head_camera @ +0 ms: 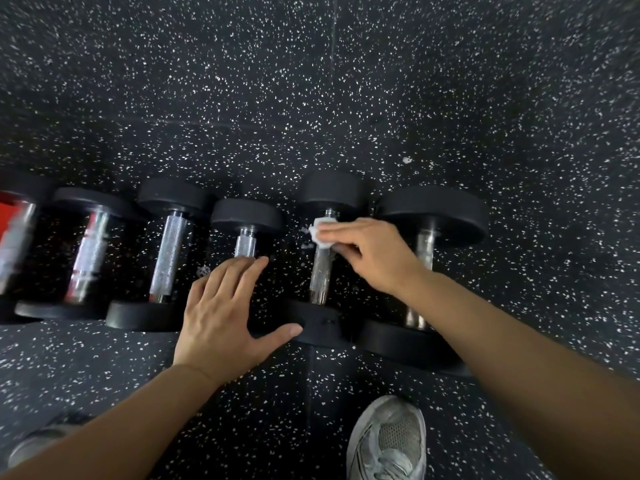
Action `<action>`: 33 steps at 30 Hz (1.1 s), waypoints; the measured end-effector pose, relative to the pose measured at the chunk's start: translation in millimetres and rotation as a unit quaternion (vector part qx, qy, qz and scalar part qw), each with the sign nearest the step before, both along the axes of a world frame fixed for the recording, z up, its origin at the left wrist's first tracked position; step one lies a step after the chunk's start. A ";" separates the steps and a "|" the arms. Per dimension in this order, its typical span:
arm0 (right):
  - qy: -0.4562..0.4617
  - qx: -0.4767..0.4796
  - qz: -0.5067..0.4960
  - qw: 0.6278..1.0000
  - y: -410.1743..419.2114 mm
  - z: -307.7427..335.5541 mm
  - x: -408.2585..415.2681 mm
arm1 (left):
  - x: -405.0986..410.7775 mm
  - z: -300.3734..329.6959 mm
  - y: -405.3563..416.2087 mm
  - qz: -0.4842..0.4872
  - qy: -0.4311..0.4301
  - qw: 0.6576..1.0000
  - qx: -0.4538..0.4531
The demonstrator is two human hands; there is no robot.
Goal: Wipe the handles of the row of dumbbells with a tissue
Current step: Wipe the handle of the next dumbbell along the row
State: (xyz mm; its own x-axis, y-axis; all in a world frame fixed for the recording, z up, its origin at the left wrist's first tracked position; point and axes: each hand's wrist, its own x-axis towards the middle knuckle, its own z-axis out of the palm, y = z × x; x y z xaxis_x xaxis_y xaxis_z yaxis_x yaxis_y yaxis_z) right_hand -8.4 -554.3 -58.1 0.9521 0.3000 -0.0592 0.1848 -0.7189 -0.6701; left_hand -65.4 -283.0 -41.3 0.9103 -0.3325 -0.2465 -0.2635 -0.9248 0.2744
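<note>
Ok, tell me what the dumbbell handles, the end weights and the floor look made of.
Handles, such as the one under the right hand and tissue, handle: bright metal, likely chromed steel, with a rough knurled grip that glints. End weights: matte black, probably rubber-coated, no shine. Floor: dark with white specks, looks like rubber gym matting with visible seams.

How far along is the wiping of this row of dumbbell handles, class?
Done: nothing shows for certain; no handle looks visibly cleaner. In hand: the right hand presses the tissue on the far end of the second handle from the right, while the left hand rests open over the neighbouring dumbbell. Left: that handle's near part, possibly others.
</note>
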 end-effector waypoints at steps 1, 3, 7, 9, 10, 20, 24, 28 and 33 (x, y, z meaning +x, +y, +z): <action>0.023 -0.012 0.025 0.999 1.4 1.1 -3.0 | 0.3 0.0 0.1 0.000 0.002 1.000 0.000; 0.076 -0.023 0.090 0.993 4.0 6.1 -10.2 | 0.6 0.0 -0.1 0.003 0.003 1.000 -0.003; 0.186 0.016 0.159 0.969 7.5 9.9 -23.4 | 0.5 0.5 -1.6 0.020 0.004 1.000 -0.011; 0.171 0.074 0.092 0.978 4.5 13.6 -25.7 | 0.9 0.5 -2.1 0.023 0.005 1.000 -0.011; 0.132 0.101 0.037 0.985 0.7 14.7 -24.0 | 0.9 0.4 -2.2 0.023 0.006 1.000 -0.012; 0.019 0.065 -0.055 0.996 -4.2 2.1 -7.0 | 2.3 2.0 -0.5 0.023 0.023 0.999 -0.030; 0.094 0.064 -0.010 0.993 -6.7 4.4 -13.6 | 2.8 1.7 -0.4 0.022 0.025 0.999 -0.031; 0.175 0.069 0.055 0.980 0.1 10.1 -19.9 | 2.8 2.2 0.3 0.017 0.028 0.999 -0.024; 0.158 0.104 0.032 0.982 2.6 11.1 -19.2 | 1.4 2.9 -2.9 0.025 0.028 0.999 -0.016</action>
State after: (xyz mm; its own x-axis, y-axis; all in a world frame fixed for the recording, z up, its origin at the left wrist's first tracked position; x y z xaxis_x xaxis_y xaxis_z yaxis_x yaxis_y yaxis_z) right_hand -27.5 -551.6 -47.1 0.8752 0.3952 -0.2789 -0.0148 -0.5544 -0.8321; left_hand -63.9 -285.9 -38.4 0.9109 -0.2957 -0.2879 -0.2006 -0.9269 0.3173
